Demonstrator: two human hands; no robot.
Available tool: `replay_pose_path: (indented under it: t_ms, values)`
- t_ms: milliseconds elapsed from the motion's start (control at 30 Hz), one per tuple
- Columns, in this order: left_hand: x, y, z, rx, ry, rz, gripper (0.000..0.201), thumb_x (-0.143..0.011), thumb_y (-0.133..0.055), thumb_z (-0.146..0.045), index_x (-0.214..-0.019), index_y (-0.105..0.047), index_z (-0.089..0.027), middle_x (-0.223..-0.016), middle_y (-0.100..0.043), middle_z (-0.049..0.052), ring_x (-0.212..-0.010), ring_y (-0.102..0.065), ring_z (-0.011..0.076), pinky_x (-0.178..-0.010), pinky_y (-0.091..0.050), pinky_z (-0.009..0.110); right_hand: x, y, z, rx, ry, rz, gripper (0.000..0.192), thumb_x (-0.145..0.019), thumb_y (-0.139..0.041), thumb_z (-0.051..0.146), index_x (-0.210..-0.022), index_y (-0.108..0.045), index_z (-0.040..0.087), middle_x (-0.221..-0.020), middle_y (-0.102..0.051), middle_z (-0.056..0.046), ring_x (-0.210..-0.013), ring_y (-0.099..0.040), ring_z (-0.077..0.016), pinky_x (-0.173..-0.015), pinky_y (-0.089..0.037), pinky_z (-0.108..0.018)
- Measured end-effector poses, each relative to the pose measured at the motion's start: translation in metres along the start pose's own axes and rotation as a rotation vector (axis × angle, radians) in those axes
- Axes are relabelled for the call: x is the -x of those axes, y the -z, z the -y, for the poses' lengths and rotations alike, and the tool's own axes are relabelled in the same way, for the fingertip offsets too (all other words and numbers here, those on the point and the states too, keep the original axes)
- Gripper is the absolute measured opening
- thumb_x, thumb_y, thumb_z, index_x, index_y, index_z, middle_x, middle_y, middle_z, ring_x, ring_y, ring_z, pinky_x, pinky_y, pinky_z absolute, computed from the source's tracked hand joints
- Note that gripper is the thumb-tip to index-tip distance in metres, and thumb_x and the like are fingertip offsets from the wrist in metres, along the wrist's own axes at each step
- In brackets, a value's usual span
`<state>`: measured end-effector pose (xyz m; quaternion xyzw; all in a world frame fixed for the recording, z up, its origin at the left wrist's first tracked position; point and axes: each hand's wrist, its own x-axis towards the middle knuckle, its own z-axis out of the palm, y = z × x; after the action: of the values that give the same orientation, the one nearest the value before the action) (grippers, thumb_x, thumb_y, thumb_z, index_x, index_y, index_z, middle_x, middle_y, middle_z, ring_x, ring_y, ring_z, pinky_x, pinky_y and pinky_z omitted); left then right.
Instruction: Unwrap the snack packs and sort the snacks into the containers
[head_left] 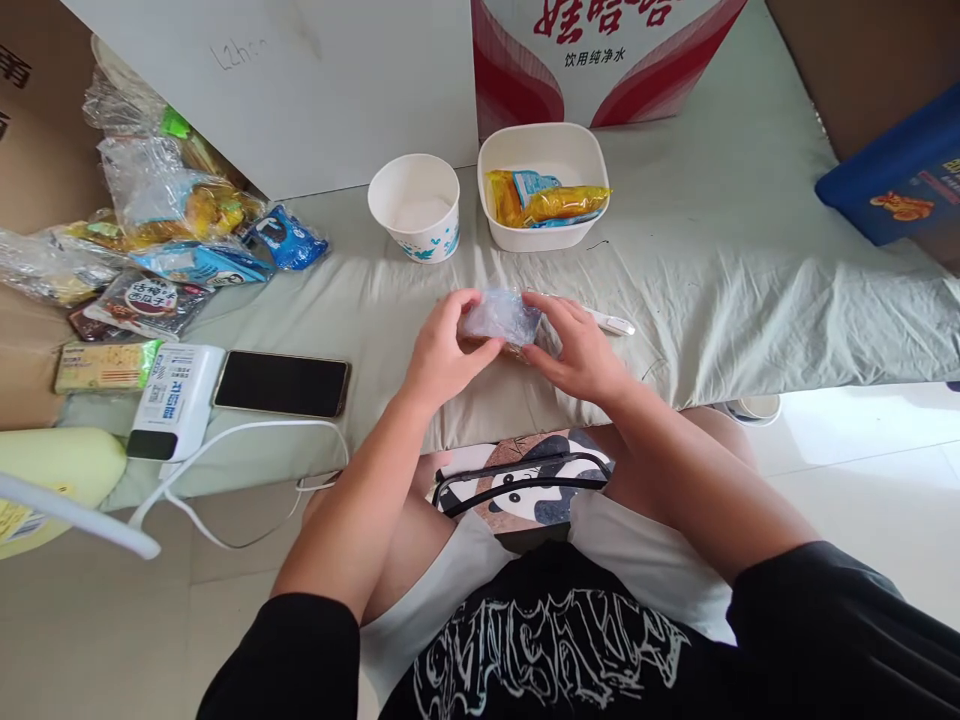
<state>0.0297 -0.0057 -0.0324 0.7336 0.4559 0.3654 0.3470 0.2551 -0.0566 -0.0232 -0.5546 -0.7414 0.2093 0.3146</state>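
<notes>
Between my two hands, low over the cloth, is a small bundle of crinkled clear plastic wrap (501, 314); what is inside it cannot be made out. My left hand (448, 352) grips its left side, thumb at the near edge and fingers at the far edge. On the other side my right hand (576, 350) holds it the same way, fingers curved round the right edge. A slim white tool (613, 323) lies on the cloth just beyond my right hand, partly hidden by it.
Past my hands stand a white paper tub (409, 222) and a white bowl (541, 238) with yellow and blue packets. At left lie snack packets (154, 300), a phone (282, 383) and a white device (176, 395) with a cable. Cardboard boxes (360, 90) close off the back.
</notes>
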Motion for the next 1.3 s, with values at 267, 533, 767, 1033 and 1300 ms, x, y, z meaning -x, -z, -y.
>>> replay_pose_path:
  t_ms: [267, 533, 767, 1033, 1300]
  values:
    - [-0.004, 0.011, 0.012, 0.124, 0.095, -0.135, 0.048, -0.089, -0.073, -0.04, -0.13, -0.051, -0.028, -0.11, -0.07, 0.006, -0.078, -0.069, 0.0153, -0.072, -0.058, 0.031, -0.002, 0.005, 0.0, 0.038, -0.075, -0.075, 0.016, -0.088, -0.056, 0.027, -0.094, -0.07, 0.022, -0.089, -0.068, -0.008, -0.095, -0.063, -0.0273, -0.092, -0.05, -0.046]
    - [-0.006, 0.046, 0.042, -0.121, 0.198, -0.218, 0.054, -0.082, -0.065, -0.018, -0.134, -0.053, -0.03, -0.1, -0.062, 0.003, -0.077, -0.069, 0.0175, -0.071, -0.06, 0.034, 0.005, 0.035, -0.04, 0.149, -0.297, -0.372, 0.013, -0.078, -0.057, 0.016, -0.088, -0.062, 0.023, -0.095, -0.069, -0.007, -0.092, -0.065, -0.0256, -0.087, -0.052, -0.045]
    - [-0.006, 0.044, 0.005, -0.337, -0.073, 0.079, 0.039, -0.084, -0.071, -0.031, -0.122, -0.07, -0.022, -0.135, -0.067, 0.01, -0.129, -0.064, 0.0286, -0.112, -0.053, 0.044, 0.004, 0.021, -0.019, 0.124, 0.045, -0.215, 0.039, -0.089, -0.062, 0.033, -0.127, -0.066, 0.023, -0.117, -0.076, -0.011, -0.117, -0.067, -0.0321, -0.103, -0.05, -0.051]
    - [-0.001, 0.044, -0.005, -0.323, -0.297, -0.012, 0.016, -0.092, -0.063, -0.025, -0.082, -0.075, -0.021, -0.105, -0.078, 0.007, -0.109, -0.073, 0.0233, -0.099, -0.058, 0.04, 0.007, 0.024, -0.006, 0.229, 0.133, -0.31, 0.008, -0.093, -0.064, 0.025, -0.089, -0.071, 0.026, -0.106, -0.076, -0.008, -0.11, -0.07, -0.03, -0.098, -0.049, -0.051]
    - [0.015, 0.051, -0.041, -0.224, -0.17, 0.288, 0.013, -0.085, -0.063, -0.023, -0.075, -0.071, -0.02, -0.072, -0.074, 0.0, -0.054, -0.059, 0.0102, -0.058, -0.049, 0.026, 0.023, 0.037, 0.006, -0.106, 0.175, 0.064, 0.026, -0.094, -0.049, 0.029, -0.102, -0.072, 0.022, -0.084, -0.079, -0.002, -0.062, -0.068, -0.0142, -0.06, -0.049, -0.029]
